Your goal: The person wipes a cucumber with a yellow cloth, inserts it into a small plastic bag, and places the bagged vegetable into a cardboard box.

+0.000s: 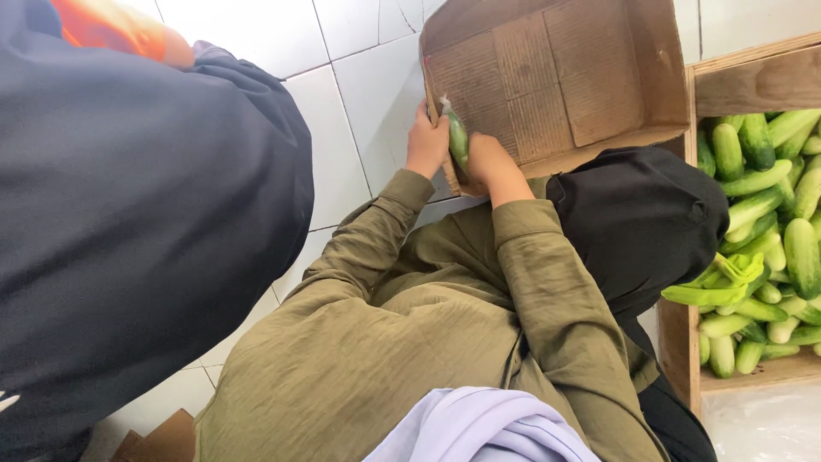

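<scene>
Top middle of the frame, our left hand [427, 141] and right hand [490, 164] both clamp one bagged cucumber [458, 137] at the cardboard box [556, 77] edge; we reckon it might slip onto the floor [342, 103].

Olive-green long sleeves, lavender cloth below.

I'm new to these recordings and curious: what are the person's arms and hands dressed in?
Both arms wear long, loose olive-green sleeves of creased fabric, ending in plain cuffs at the wrists. The left hand and right hand are bare: no gloves, rings or watch visible.
</scene>
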